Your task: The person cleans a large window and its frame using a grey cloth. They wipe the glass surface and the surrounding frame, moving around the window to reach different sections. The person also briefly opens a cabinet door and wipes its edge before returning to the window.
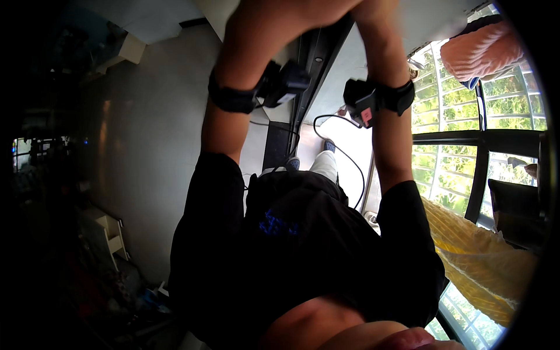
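Both of my arms are raised in front of me, reaching to the upper edge of the head view. My left hand (303,14) is cut off by that edge; its back and wrist show, but its fingers are out of the picture. Close beside it, my right hand (373,11) is blurred and cut off as well. Whether either one holds anything is hidden. A black strap with a small dark device (284,83) circles my left forearm, and a similar device (363,100) sits on my right.
I stand near a dark door track (300,87). At right are barred windows (452,111), a hanging pink cloth (481,52) and a yellow cloth (484,256). A black cable (363,175) loops beside my legs. Grey floor (146,128) and a pale shelf (111,233) lie at left.
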A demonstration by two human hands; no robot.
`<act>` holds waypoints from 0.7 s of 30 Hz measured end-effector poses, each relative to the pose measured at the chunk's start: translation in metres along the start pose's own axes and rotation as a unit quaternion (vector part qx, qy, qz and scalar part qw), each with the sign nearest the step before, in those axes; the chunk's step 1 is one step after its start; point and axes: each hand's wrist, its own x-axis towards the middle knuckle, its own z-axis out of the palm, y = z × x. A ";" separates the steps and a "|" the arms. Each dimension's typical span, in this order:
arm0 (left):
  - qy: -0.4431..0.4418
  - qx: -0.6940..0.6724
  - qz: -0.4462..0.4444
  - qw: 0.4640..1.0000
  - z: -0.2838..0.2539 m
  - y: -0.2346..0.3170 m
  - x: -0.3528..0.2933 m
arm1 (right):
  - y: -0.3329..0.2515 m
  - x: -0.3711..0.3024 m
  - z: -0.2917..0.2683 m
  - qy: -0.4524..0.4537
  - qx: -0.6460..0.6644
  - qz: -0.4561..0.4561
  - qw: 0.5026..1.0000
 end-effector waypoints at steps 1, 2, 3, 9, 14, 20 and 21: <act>-0.004 0.020 -0.014 1.000 -0.002 0.004 -0.016 | -0.007 -0.019 0.008 -0.005 0.026 0.015 1.000; -0.005 0.023 -0.030 0.999 -0.004 0.012 -0.034 | -0.015 -0.036 0.014 -0.009 0.038 0.026 0.999; -0.019 0.013 -0.064 0.998 -0.004 0.019 -0.046 | -0.019 -0.051 0.013 -0.016 0.037 0.039 0.998; -0.071 -0.007 -0.217 0.974 0.007 0.042 -0.118 | -0.040 -0.147 0.015 -0.047 0.060 0.136 0.988; -0.057 -0.016 -0.271 0.961 0.029 0.054 -0.164 | -0.049 -0.214 0.006 -0.069 0.071 0.191 0.976; -0.088 -0.056 -0.335 0.936 0.044 0.053 -0.225 | -0.055 -0.311 0.018 -0.080 0.073 0.210 0.972; -0.086 -0.063 -0.350 0.931 0.046 0.055 -0.233 | -0.055 -0.322 0.018 -0.099 0.076 0.218 0.968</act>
